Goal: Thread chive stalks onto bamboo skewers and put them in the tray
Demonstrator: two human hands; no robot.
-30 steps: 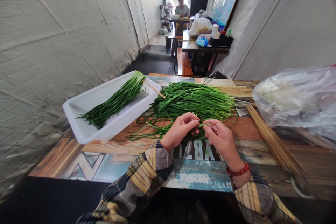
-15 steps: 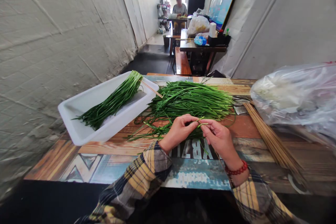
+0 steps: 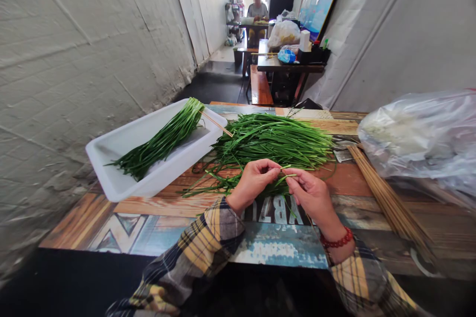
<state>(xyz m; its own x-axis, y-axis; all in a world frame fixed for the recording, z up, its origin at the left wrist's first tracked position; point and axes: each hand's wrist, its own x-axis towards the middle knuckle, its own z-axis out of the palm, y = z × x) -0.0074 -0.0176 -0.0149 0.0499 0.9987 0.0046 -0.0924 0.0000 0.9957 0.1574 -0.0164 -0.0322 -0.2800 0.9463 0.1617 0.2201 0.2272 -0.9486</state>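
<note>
My left hand [image 3: 255, 183] pinches the pale stem ends of a few garlic chives between thumb and fingers. Close beside it, with fingertips nearly touching, my right hand [image 3: 311, 197] is closed on a thin bamboo skewer whose shaft runs down below the palm; chive stems show at its fingertips too. The skewer's tip is hard to make out among the stems. Just behind both hands lies a large pile of loose garlic chives [image 3: 275, 138], stems to the right. A skewered bunch of chives [image 3: 159, 141] rests in the white plastic tub [image 3: 161, 189] at the left.
A bundle of bamboo skewers [image 3: 386, 195] lies on the patchwork wooden table [image 3: 156, 208] at the right, beside a clear plastic bag [image 3: 412, 133]. Beyond stands another table [image 3: 275, 63] with bags and containers. A person [image 3: 257, 10] sits farther back. Walls flank both sides.
The view has shifted slightly, so the scene sits a little to the right. Both hands keep nearly the same pinch on the chives and skewer, with only small finger movement.
</note>
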